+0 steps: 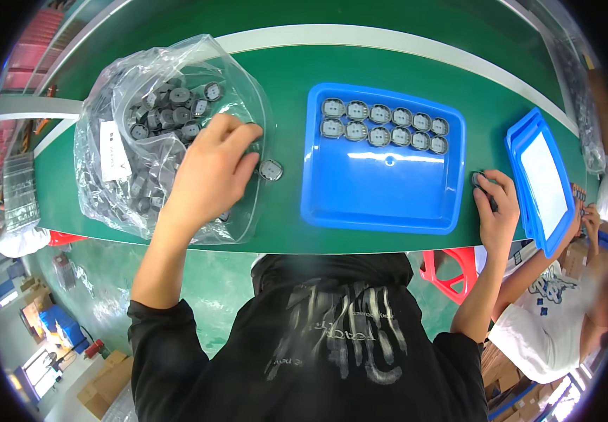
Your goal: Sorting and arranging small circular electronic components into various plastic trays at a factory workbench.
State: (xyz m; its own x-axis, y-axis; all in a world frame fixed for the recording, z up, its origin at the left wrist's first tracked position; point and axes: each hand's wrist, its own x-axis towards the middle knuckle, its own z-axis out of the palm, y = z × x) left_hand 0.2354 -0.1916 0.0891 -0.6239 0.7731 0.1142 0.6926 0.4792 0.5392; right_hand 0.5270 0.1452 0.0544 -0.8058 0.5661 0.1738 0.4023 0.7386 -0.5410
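Observation:
A clear plastic bag (247,77), full of loose small round grey plastic parts (180,97), lies on the left of the green table. My left hand (209,169) reaches over the bag's near right side, fingers curled; what lies between thumb and fingertips is hidden. Beside its thumb, a single grey part (271,169) rests at the bag's edge. In the middle sits a blue tray (388,197) with two rows of the same parts (380,114) along its far side. Right of the tray, my right hand (498,207) is closed on a dark grey part (478,178) at the table surface.
More blue trays (543,176), stacked with a white sheet on top, stand at the table's right. A pale rail (332,34) curves along the far side. Another person (546,323) sits to the right, near a red stool (451,274).

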